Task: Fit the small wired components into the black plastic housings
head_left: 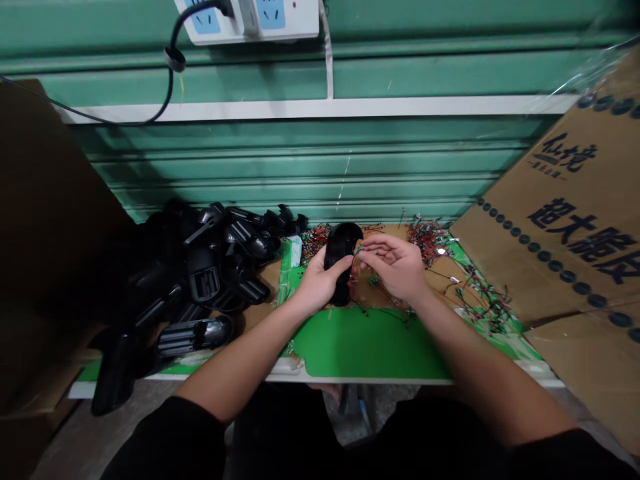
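Black shell [343,241] in the left hand [319,281], small wired part [358,250] pinched in the right hand [399,268]

I have the left hand closed around the black shell, which is over the middle of the table [370,347] with its long side pointing toward the back. The thumb lies across its front; most of the other fingers are hidden from me. The right hand comes in from the other side in a narrow pinch, thumb and forefinger meeting on the small wired part at the shell's right edge. A bit of green and some red wire show there, but I cannot tell whether the part touches the shell.

To my left, a heap of black shells [204,275] spreads over the table, one shell [114,377] jutting past the front edge. I see a tangle of wires [313,240] just behind the left hand, a second tangle [429,240] beyond the right hand, and loose wires [487,300] near the right forearm. A cardboard box flanks me on the left [45,200] and another on the right [575,200], a green shutter [280,153] stands behind, and a black cable [170,87] is plugged into the white power strip [295,20] above
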`<state>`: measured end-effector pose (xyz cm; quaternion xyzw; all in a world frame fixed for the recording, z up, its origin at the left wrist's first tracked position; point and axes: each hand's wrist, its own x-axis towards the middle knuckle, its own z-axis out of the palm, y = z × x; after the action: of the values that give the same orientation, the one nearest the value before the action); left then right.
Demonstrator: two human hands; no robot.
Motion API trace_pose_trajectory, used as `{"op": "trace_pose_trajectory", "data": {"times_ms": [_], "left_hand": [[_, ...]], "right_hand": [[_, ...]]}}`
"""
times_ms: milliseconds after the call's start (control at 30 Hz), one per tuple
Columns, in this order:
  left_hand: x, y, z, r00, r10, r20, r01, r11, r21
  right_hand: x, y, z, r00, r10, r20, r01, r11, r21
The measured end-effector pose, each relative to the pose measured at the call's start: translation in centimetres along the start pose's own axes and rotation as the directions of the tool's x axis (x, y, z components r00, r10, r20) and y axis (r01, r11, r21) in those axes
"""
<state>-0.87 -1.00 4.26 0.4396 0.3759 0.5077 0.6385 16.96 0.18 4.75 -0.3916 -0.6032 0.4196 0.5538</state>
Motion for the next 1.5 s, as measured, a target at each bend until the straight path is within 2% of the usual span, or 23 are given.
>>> {"op": "trace_pose_trajectory", "data": {"times_ms": [167,400,567,733,900,1033,1100,1167,1233,1267,1367,1500], "left_hand": [[-0.3,-0.2,0.1,0.999,0.004,0.040,-0.006,0.998,0.058],[-0.4,-0.2,0.2,0.996,0.027,0.086,-0.033,0.997,0.069],[-0.5,-0.3,0.1,0.995,0.033,0.098,-0.039,0.997,0.067],[-0.7,-0.3,0.2,0.992,0.044,0.122,-0.049,0.998,0.043],[-0.6,-0.7,0.2,0.988,0.065,0.137,-0.075,0.995,0.070],[-0.7,-0.7,0.2,0.988,0.071,0.138,-0.082,0.994,0.076],[-0.8,-0.6,0.3,0.987,0.077,0.144,-0.088,0.993,0.076],[-1.0,-0.4,0.4,0.986,0.081,0.148,-0.094,0.992,0.084],[-1.0,-0.5,0.4,0.984,0.084,0.158,-0.100,0.991,0.093],[-1.1,-0.5,0.4,0.983,0.083,0.166,-0.100,0.990,0.100],[-1.1,-0.9,0.4,0.981,0.065,0.185,-0.088,0.989,0.117],[-1.3,-1.2,0.4,0.976,0.072,0.208,-0.104,0.984,0.147]], "right_hand": [[-0.1,1.0,0.4,0.987,-0.141,-0.077,0.128,0.980,-0.150],[-0.3,0.5,0.4,0.967,-0.251,-0.033,0.234,0.936,-0.262],[-0.3,0.2,0.4,0.963,-0.269,-0.015,0.250,0.914,-0.321],[-0.3,0.2,0.2,0.941,-0.337,0.019,0.310,0.841,-0.444],[-0.3,0.4,0.0,0.912,-0.397,0.098,0.392,0.780,-0.487],[-0.4,0.6,0.4,0.893,-0.450,0.016,0.404,0.784,-0.472],[-0.4,0.9,0.6,0.916,-0.394,-0.075,0.333,0.852,-0.405],[-0.3,1.2,0.7,0.964,-0.231,-0.130,0.191,0.947,-0.260],[-0.1,1.4,0.7,0.994,-0.076,-0.082,0.067,0.993,-0.098],[-0.1,1.5,0.7,0.999,-0.035,-0.035,0.034,0.999,-0.039],[0.0,1.4,0.5,0.997,-0.008,0.072,0.005,0.999,0.033],[-0.3,1.4,0.4,0.998,0.011,0.068,-0.012,1.000,0.016]]}}
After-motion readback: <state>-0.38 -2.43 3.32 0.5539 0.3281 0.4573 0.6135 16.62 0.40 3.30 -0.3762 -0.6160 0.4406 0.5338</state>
